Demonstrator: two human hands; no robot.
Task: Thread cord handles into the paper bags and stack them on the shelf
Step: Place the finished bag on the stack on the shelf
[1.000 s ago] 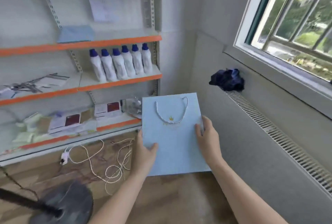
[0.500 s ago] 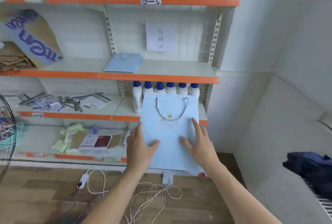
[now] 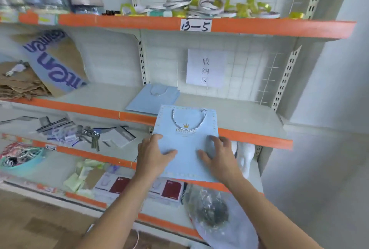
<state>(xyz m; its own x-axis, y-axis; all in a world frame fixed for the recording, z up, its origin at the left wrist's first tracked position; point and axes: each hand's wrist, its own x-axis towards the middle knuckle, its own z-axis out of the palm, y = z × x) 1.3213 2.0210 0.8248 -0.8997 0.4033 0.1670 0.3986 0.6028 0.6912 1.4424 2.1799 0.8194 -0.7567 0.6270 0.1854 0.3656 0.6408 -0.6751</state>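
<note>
Item: light-blue paper bag [image 3: 187, 144], flat, gold crown print, white cord handle [image 3: 188, 121] threaded through its top edge. Location: held in the air before the orange-edged shelf [image 3: 249, 121], its top edge over the shelf front. Grip: my left hand [image 3: 153, 155] holds the bag's left edge, thumb curled onto its face; my right hand [image 3: 221, 155] holds the right side, fingers bent on the face. On that shelf, just beyond: stack of blue bags [image 3: 153, 99], lying flat below a white paper sign [image 3: 205, 69]. Shelf above: tag "13-5" [image 3: 196, 25].
</note>
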